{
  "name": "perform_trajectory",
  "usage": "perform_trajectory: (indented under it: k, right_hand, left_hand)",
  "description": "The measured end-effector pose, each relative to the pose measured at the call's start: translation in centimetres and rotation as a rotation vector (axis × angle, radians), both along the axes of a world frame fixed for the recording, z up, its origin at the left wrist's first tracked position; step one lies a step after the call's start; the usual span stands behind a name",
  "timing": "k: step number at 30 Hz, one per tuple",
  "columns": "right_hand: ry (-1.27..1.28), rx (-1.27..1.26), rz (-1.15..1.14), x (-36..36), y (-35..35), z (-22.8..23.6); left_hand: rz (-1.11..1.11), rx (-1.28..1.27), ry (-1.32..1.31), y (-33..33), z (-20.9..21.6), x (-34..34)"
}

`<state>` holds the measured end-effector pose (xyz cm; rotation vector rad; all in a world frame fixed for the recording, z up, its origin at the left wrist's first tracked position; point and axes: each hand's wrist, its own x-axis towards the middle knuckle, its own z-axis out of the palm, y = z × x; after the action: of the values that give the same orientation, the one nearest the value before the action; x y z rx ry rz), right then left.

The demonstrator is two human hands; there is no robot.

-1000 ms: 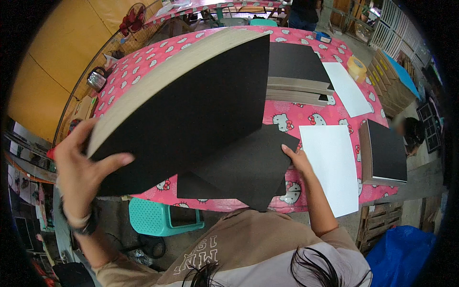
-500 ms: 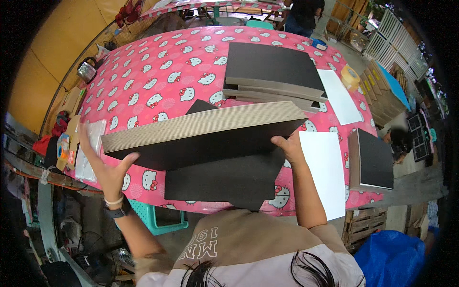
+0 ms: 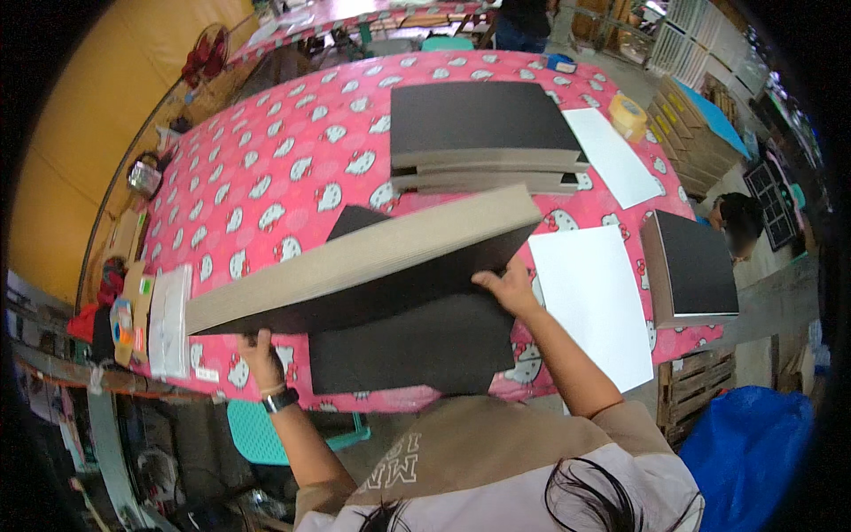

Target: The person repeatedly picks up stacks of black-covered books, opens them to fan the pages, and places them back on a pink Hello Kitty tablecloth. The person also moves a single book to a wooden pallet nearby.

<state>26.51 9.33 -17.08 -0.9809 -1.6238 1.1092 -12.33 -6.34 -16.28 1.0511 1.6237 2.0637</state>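
A thick stack of black-faced boards (image 3: 381, 284) is held on edge in both hands, its many pale layered edges facing up. It slants, with the left end lower and nearer me. My left hand (image 3: 260, 356) grips the lower edge near that left end, its fingers partly hidden by the stack. My right hand (image 3: 510, 288) holds the right part, thumb on the black face and the other fingers hidden behind. Below the stack, black sheets (image 3: 412, 350) lie on the pink patterned table (image 3: 257, 226), partly covered by it.
More black-faced board stacks (image 3: 483, 120) lie at the far middle, another stack (image 3: 696, 266) at the right edge. White sheets (image 3: 594, 301) lie right of my right hand. Tape (image 3: 628, 115) sits far right, clear plastic packs (image 3: 170, 324) at left. A person (image 3: 523, 25) stands beyond the table.
The stack's left end has dropped and come nearer, so it slants more. My left hand has moved from its left end to its lower edge. The whole view has shifted slightly.
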Motion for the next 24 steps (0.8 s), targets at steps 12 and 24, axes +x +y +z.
perform_trajectory:
  k: [12, 24]
  right_hand:
    - [-0.334, 0.211, -0.448, 13.2, 23.8, 12.9]
    - [-0.529, -0.094, -0.307, 20.6, 34.7, 3.8]
  left_hand:
    - [-0.275, -0.407, 0.459, 31.6, 12.2, 12.6]
    - [-0.768, -0.765, -0.148, 48.2, 3.5, 15.7]
